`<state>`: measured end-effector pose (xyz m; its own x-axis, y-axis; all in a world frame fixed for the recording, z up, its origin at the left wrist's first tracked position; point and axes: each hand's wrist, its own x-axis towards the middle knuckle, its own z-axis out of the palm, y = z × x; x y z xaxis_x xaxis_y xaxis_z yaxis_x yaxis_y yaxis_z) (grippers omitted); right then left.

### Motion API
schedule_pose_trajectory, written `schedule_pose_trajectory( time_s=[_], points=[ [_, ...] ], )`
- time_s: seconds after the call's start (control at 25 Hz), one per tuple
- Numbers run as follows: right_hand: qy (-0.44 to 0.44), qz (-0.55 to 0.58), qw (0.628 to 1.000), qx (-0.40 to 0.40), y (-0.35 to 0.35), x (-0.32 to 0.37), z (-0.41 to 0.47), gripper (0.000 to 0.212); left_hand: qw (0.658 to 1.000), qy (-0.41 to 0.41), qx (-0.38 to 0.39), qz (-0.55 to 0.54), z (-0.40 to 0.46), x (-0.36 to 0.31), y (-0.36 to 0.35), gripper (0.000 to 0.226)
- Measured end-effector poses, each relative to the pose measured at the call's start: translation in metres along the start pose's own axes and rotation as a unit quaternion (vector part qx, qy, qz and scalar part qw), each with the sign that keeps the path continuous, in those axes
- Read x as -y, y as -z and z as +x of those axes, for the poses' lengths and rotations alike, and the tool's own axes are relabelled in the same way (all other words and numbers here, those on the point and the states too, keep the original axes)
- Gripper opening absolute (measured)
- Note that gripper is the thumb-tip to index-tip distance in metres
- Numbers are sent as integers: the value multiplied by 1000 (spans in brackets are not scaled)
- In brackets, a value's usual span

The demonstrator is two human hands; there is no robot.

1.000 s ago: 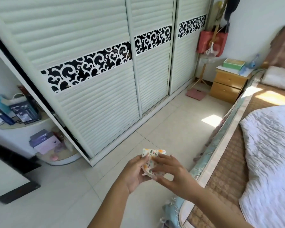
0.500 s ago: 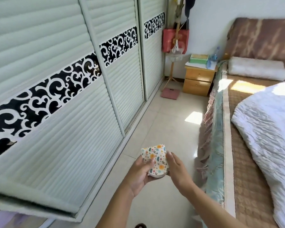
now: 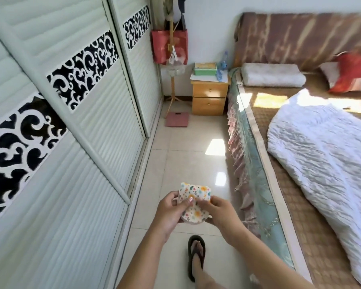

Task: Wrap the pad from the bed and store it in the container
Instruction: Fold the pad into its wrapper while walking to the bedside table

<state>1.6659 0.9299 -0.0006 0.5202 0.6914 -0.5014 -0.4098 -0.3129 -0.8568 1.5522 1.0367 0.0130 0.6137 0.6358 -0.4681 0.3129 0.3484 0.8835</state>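
a: head view: what changed in the last second?

b: the person has turned from the open wardrobe end to face down the aisle beside the bed (image 3: 258,167); the pad (image 3: 194,202) is folded smaller, so wrapping looks nearly done, with storing to follow.

a: and the fingers?

b: left hand (image 3: 169,211) and right hand (image 3: 221,211) both clenched on the pad; it sits between their fingertips, thumbs on top, over the floor (image 3: 186,159).

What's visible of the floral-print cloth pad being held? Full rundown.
The white floral-print cloth pad looks like soft fabric with orange, yellow and blue flowers. It is folded into a compact, roughly square packet with a rounded flap at its lower edge. Left hand and right hand pinch it from both sides, in the air above the floor tiles.
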Motion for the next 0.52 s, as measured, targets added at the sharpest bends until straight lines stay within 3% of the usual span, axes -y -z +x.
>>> schedule_pose_trajectory(
  time_s=[0.2,0.36,0.52],
  points=[
    [24,-157,986,-43,20,60,114,22,999,18,-13,25,126,-60,15,20],
    [97,-417,903,-45,31,129,191,34,999,25,-23,38,219,-118,31,23],
    [84,-546,834,-10,31,186,267,41,999,27,-29,24,301,-164,41,20]
  ],
)
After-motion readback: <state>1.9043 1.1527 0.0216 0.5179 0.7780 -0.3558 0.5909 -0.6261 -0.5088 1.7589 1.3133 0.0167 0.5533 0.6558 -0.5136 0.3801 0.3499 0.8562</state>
